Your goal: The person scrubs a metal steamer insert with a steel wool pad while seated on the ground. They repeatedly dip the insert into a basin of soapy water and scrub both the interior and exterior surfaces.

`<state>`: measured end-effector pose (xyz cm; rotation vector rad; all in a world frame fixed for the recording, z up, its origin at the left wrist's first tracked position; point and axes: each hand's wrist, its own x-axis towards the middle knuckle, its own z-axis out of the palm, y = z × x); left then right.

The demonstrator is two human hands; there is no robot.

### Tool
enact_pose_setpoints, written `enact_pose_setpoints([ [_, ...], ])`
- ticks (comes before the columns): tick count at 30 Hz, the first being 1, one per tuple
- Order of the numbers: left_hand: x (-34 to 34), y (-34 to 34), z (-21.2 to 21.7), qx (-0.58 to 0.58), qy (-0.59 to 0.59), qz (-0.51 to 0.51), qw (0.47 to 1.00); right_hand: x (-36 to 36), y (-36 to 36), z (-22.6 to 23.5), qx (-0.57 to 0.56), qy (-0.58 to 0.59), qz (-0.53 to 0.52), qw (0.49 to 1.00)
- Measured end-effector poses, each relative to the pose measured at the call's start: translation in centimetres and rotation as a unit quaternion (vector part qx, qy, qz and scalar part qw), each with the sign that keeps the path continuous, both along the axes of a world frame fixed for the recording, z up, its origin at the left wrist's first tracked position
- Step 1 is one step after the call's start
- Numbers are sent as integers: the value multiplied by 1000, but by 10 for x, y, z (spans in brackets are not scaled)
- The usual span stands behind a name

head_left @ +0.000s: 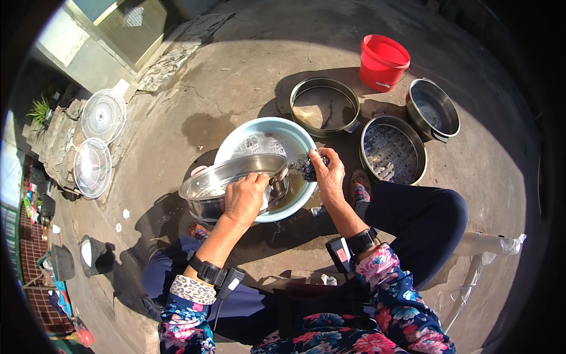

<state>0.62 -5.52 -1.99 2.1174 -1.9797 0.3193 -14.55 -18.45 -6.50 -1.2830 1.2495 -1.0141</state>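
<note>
The left hand is clamped over the rim of a steel pot tilted on its side in the pale blue basin of soapy water, while the right hand is closed around a dark scouring pad at the pot's handle. With everything wet and soapy, I'd worry the pot could slip from that one-handed hold and slop water onto the concrete.

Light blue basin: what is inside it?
The basin holds soapy water and a tilted steel pot, gripped by the left hand. The pot hides the basin's bottom.
</note>
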Motion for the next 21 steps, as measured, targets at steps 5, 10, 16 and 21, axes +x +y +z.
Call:
enact_pose_setpoints([
  [5, 0, -2, 4, -4, -3, 18, 1000, 15, 37, 6, -359, 97, 101, 923],
  [10, 1, 0, 12, -7, 15, 10, 1000, 23, 35, -5, -371, 84, 181, 907],
  [16, 1, 7, 15, -19, 56, 7, 998, 7, -14, -31, 7, 50, 160, 986],
  [21, 1, 9, 12, -6, 29, 10, 1000, 5, 6, -9, -204, -46, 119, 971],
])
